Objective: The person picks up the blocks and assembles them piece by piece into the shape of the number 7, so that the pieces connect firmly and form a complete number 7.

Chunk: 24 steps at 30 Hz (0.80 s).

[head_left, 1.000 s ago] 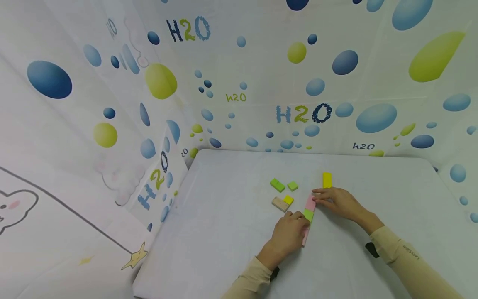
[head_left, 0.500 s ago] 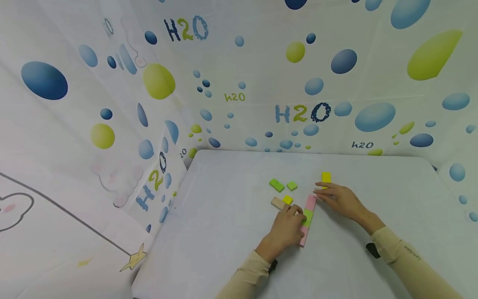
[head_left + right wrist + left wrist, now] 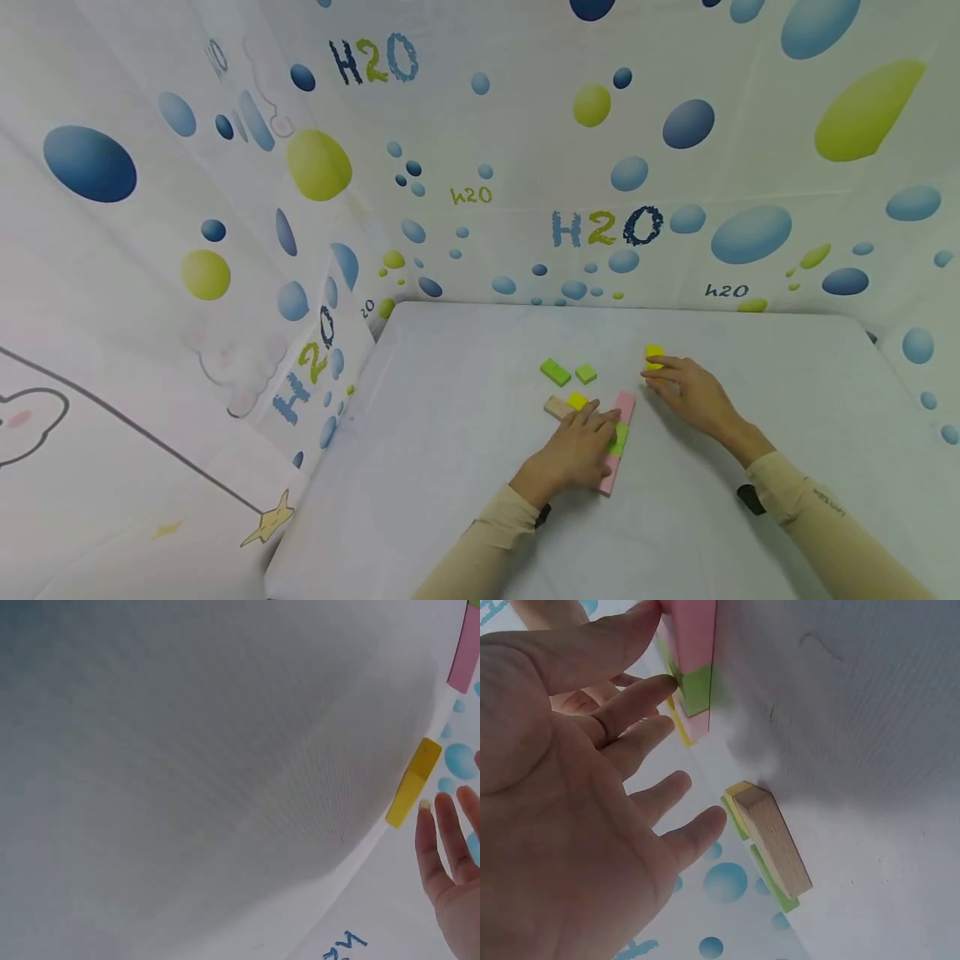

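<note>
Across the bench (image 3: 420, 467), my left hand (image 3: 576, 450) touches the pink-and-green row (image 3: 620, 439), perhaps steadying it; my right hand (image 3: 690, 398) hovers beside a yellow piece (image 3: 654, 352), both grips spread.

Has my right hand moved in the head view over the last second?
Yes. Judged against the rightmost yellow block, which stays put, your right hand has moved rightward and slightly forward: away from the far pink block, closer to the yellow one.
</note>
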{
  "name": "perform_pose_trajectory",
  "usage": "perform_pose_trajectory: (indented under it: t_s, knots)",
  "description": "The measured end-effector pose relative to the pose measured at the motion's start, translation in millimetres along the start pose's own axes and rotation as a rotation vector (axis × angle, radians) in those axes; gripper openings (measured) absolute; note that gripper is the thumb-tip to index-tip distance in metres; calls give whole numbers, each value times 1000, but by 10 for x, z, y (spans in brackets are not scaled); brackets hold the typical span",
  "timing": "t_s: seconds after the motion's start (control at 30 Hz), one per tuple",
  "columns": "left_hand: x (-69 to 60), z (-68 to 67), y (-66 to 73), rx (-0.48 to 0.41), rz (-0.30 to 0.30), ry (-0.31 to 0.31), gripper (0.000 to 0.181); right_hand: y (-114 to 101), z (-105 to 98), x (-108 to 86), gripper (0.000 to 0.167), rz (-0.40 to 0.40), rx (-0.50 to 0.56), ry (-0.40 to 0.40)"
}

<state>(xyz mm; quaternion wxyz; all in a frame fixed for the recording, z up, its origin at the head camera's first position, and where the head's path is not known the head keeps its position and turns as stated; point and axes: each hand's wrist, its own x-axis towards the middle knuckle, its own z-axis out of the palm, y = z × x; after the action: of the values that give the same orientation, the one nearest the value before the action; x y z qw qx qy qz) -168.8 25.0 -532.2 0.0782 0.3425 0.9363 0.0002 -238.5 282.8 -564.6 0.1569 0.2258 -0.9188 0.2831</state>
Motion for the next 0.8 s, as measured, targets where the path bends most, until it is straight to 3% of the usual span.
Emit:
perform_pose_trajectory:
  t_s: [0.3, 0.6, 0.8]
  knots:
    - [-6, -7, 20, -25, -3, -34, 66, 147, -112, 132, 30, 126, -70, -105]
    - [3, -38, 25, -46, 21, -50, 60, 187, -151, 243, 50, 217, -59, -240]
    - [29, -34, 25, 0, 26, -57, 67, 250, -133, 265, 55, 209, -53, -265]
